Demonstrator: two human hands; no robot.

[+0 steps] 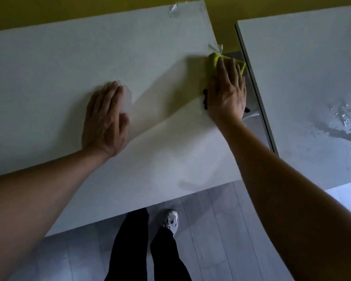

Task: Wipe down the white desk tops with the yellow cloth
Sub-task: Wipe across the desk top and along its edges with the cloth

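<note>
The wiping of the nearer white counter (69,57) is in hand, and the stroke has reached its right-hand edge. By the look of things the next move calls for drawing the cloth back across the top, then carrying it over to the second white counter (304,67) on the right, which stands apart across a narrow gap and carries a wet patch with droplets (340,126) (clearly not yet wiped).

The right hand (227,92) lies flat, fingers straight and close together, pressing the yellow cloth (214,59) down at that edge; its grip is not clamped round the cloth. The left hand (105,120) rests palm-down further in on the same counter, fingers straight, holding nothing.

The cloth is small, bright yellow-green and bunched, partly hidden beneath the fingers, with one corner overhanging the edge.
</note>
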